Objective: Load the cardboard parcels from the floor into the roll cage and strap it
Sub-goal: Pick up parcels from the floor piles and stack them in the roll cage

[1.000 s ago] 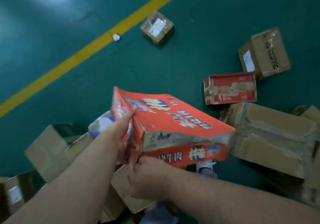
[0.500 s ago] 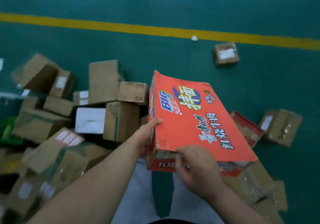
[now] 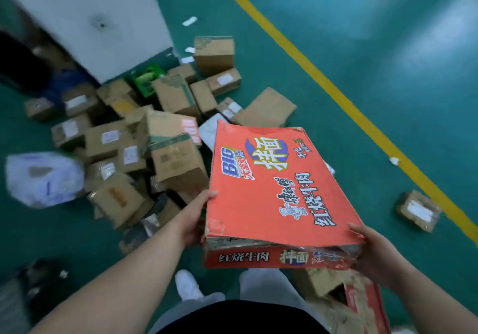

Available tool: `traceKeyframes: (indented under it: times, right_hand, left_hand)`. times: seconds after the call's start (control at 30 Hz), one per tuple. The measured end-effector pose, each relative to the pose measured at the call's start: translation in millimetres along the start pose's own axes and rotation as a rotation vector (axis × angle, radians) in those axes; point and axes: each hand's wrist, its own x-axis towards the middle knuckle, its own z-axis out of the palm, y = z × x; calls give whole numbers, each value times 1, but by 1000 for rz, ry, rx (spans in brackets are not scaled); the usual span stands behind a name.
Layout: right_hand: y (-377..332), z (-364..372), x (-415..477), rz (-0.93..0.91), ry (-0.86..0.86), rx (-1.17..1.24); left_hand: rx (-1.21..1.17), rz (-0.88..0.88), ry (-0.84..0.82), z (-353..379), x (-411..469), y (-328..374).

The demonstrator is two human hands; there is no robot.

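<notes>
Red parcel [image 3: 271, 186] sits centre frame; left grip [image 3: 192, 220] clasps its left edge, right grip [image 3: 372, 253] its near right corner. Near end looks torn; support it underneath.

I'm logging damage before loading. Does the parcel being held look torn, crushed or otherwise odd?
Yes. The flat orange printed cardboard box, gripped by the left hand and right hand, is damaged: its top panel's near edge is torn and frayed, lifting off the side, and the near right corner looks crumpled.
</notes>
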Motion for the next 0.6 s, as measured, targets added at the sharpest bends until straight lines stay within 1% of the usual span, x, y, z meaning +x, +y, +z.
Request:
traceKeyframes:
  times: [0.07, 0.13, 0.23, 0.3, 0.4, 0.5, 0.6]
  right_hand:
    - [-8, 54, -5, 23, -99, -20]
    - [-11, 125, -12, 44, -179, -103]
    - [-5, 230, -23, 55, -227, -292]
    - [4, 289, -25, 52, -231, -376]
    - [31, 394, -29, 87, -296, -497]
    - [64, 478, -42, 124, -386, -612]
    - [93, 539, -52, 164, -410, -727]
  left_hand:
    - [-91, 41, 32, -55, -21, -18]
    - [-223, 72, 58, -121, -47, -44]
    - [-421, 108, 143, -212, -85, -90]
    - [-529, 122, 173, -255, -106, -115]
    - [-694, 143, 230, -329, -146, -163]
    - [-821, 144, 287, -378, -191, -214]
    - [-924, 138, 305, -406, -222, -267]
